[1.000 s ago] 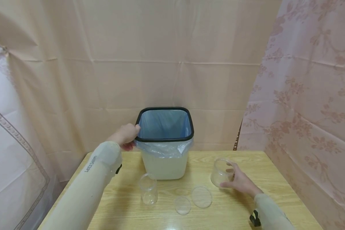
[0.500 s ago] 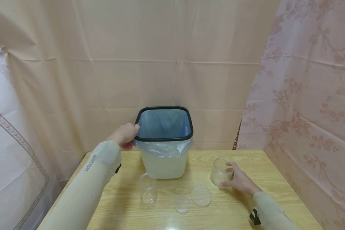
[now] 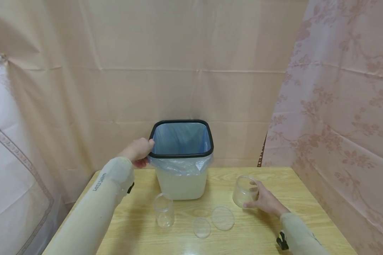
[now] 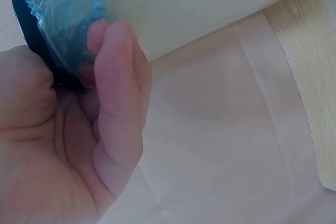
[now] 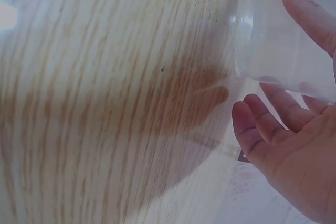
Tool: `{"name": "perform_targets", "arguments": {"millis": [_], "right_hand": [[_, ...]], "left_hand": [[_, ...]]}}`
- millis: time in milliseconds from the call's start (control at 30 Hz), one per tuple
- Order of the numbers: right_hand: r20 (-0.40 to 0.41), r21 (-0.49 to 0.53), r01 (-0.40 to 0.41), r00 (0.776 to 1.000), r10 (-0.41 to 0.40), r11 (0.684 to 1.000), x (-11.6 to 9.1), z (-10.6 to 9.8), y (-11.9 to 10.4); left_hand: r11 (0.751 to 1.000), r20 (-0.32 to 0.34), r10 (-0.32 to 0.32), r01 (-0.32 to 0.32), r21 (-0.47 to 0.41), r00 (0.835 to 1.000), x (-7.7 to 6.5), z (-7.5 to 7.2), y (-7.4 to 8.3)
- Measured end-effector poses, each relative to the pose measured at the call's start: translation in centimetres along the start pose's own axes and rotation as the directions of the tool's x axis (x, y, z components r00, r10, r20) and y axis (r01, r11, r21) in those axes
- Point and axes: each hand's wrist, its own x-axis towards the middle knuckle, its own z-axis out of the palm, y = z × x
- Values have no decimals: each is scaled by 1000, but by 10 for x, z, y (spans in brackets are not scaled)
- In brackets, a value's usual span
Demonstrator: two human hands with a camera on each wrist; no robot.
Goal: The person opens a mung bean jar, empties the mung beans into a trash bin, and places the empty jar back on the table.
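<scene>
A pale trash can [image 3: 182,184] with a black rim and a blue plastic liner [image 3: 182,139] stands at the back of the table. My left hand [image 3: 138,150] grips the left side of its rim, thumb on top and fingers bent beneath, as the left wrist view shows. On the right, my right hand [image 3: 268,200] holds a wide clear plastic jar [image 3: 242,194], which stands upright without a lid. In the right wrist view the thumb [image 5: 310,17] lies on one side of the jar, the fingertips on the other.
A taller, narrower clear jar [image 3: 164,214] stands in front of the trash can. Two clear round lids, a smaller one [image 3: 202,227] and a larger one [image 3: 223,218], lie on the wooden table [image 3: 258,237]. Beige cloth [image 3: 185,71] hangs behind, with floral cloth [image 3: 344,124] to the right.
Both hands keep their places on the trash can rim and the jar. Only the head view shifts very slightly.
</scene>
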Motion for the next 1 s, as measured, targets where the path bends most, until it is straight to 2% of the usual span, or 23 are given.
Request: {"name": "perform_targets", "arguments": {"millis": [167, 400, 700, 833, 1000], "right_hand": [[-2, -12, 1, 1000, -1, 1000, -2, 1, -1], [-21, -58, -27, 999, 26, 998, -4, 3, -1], [-4, -38, -29, 1000, 29, 999, -5, 3, 0], [-7, 1, -15, 1000, 15, 1000, -7, -3, -6], [-13, -12, -1, 1000, 1, 1000, -9, -10, -16]], "left_hand": [[1000, 1, 5, -5, -2, 1000, -2, 1, 0], [1000, -1, 18, -18, -4, 1000, 4, 2, -1], [997, -70, 77, -75, 32, 995, 11, 3, -9], [994, -109, 106, -101, 50, 988, 12, 4, -15], [989, -157, 134, -122, 82, 978, 12, 4, -22]]}}
